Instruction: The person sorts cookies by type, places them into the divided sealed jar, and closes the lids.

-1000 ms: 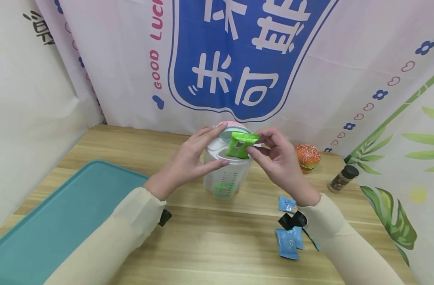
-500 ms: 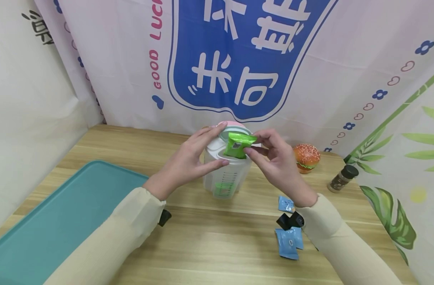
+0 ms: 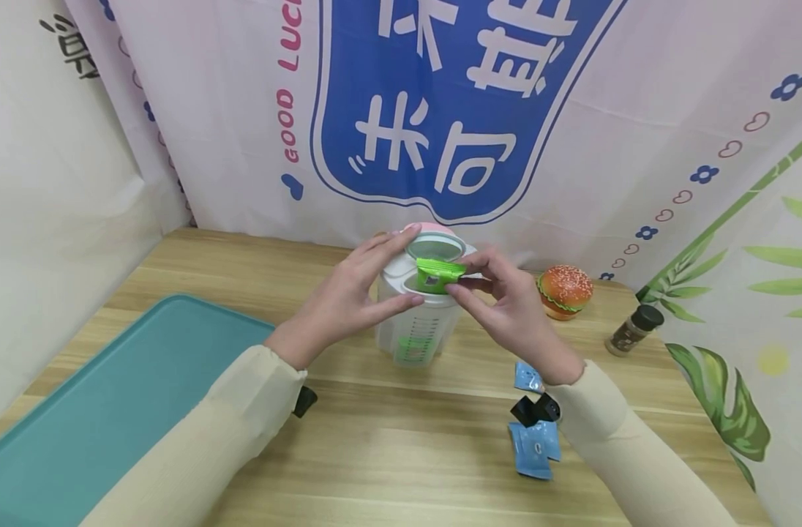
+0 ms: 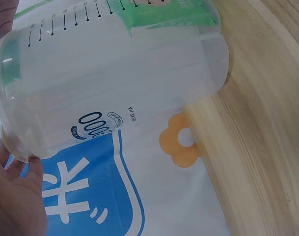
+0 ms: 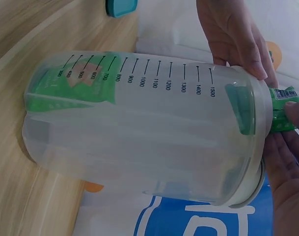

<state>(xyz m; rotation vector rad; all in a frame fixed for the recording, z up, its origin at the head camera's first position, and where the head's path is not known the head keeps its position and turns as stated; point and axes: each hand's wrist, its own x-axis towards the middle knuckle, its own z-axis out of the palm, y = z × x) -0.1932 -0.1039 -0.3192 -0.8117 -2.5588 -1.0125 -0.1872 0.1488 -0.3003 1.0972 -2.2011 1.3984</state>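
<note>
A clear plastic storage container (image 3: 410, 322) with a white top and measuring marks stands upright on the table. Its pink-topped flap (image 3: 436, 247) is raised. My left hand (image 3: 345, 296) holds the container's top, thumb at the near rim and fingers by the flap. Between thumb and fingers, my right hand (image 3: 513, 304) pinches a small green packet (image 3: 439, 277), whose lower part is inside the opening. In the right wrist view, the packet's lower end (image 5: 241, 109) shows through the wall, just under the top. Another green packet (image 5: 93, 81) lies at the container's bottom.
A teal tray (image 3: 144, 395) lies on the left. Several blue packets (image 3: 531, 448) are near my right wrist, partly behind a black wrist camera (image 3: 536, 410). A toy hamburger (image 3: 566, 291) and a black-capped seasoning jar (image 3: 634, 331) stand at right. A printed cloth hangs behind.
The pinched green packet has gone lower into the container's opening and slightly left, with my right hand following it down. My left hand has kept its place.
</note>
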